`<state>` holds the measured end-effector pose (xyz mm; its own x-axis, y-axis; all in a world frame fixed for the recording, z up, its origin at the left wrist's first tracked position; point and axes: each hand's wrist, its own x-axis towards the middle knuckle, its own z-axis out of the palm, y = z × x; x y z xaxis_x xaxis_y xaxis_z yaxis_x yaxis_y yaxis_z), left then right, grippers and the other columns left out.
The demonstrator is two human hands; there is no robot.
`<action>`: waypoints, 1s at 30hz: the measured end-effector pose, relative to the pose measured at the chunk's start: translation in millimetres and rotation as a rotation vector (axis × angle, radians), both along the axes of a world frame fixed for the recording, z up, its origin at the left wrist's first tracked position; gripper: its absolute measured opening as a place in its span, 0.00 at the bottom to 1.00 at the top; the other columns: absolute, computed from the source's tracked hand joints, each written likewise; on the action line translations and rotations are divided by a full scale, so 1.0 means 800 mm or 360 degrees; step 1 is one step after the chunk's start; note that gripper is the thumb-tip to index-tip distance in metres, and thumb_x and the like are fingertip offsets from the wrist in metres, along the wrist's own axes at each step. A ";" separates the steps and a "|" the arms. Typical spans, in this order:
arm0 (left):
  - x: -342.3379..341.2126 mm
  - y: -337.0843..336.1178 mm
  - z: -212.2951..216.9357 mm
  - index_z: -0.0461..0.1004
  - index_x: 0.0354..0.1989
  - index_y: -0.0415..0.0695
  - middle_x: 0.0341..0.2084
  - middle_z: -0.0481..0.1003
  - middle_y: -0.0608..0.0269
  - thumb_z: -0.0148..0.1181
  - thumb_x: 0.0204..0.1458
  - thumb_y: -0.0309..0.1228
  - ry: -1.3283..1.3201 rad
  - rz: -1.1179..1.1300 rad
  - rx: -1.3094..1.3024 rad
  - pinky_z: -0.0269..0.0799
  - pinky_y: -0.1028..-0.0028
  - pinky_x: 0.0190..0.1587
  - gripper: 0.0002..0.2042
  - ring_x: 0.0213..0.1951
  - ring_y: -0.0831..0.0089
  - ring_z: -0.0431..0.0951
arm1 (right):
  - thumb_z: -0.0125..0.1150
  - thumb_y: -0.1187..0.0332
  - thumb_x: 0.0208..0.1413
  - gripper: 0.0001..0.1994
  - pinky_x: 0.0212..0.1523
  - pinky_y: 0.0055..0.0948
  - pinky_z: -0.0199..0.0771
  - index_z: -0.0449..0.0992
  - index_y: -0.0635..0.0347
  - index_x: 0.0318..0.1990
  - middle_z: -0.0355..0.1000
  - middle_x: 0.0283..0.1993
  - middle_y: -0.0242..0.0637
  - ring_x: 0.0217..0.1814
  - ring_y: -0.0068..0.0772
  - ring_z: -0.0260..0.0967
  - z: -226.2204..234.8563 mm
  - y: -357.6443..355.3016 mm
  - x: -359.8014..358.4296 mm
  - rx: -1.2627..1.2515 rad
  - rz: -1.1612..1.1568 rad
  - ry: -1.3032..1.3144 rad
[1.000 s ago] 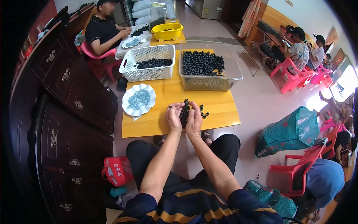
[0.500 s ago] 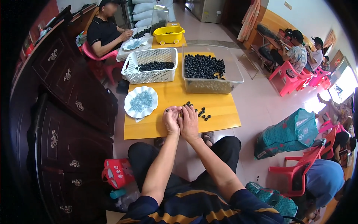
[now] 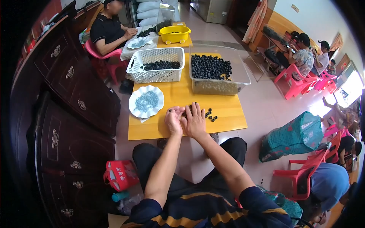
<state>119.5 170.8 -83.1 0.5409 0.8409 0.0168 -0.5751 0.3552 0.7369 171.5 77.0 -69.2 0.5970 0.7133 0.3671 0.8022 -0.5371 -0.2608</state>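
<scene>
My left hand (image 3: 174, 121) and my right hand (image 3: 195, 121) rest side by side on the near part of a yellow table (image 3: 228, 123). The left hand is curled, with a small dark round piece at its fingertips. My right hand lies flat, fingers apart, over a small heap of the same dark pieces (image 3: 210, 115), some of which show to its right. To the left stands a white scalloped plate (image 3: 146, 102) of grey-blue bits. Behind are a white mesh basket (image 3: 156, 74) and a clear plastic bin (image 3: 220, 86), both holding dark round pieces.
Dark wooden cabinets (image 3: 64, 95) line the left side. A person in a black shirt (image 3: 108, 30) sits at the far end beside a yellow tub (image 3: 174, 35). A red bag (image 3: 118, 174) lies on the floor, a green sack (image 3: 296, 135) at right, with people on pink chairs (image 3: 294, 78).
My hands, earlier raised and cupped together around dark pieces, have come down onto the table. The right hand has flattened over the heap.
</scene>
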 end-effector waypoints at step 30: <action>0.046 0.050 0.206 0.74 0.40 0.38 0.25 0.76 0.64 0.46 0.64 0.32 0.0626 -0.0403 0.1500 0.71 0.77 0.38 0.12 0.30 0.78 0.76 | 0.54 0.75 0.62 0.08 0.54 0.35 0.72 0.78 0.64 0.44 0.77 0.46 0.44 0.51 0.43 0.74 0.049 -0.141 0.073 0.1378 0.0084 0.0332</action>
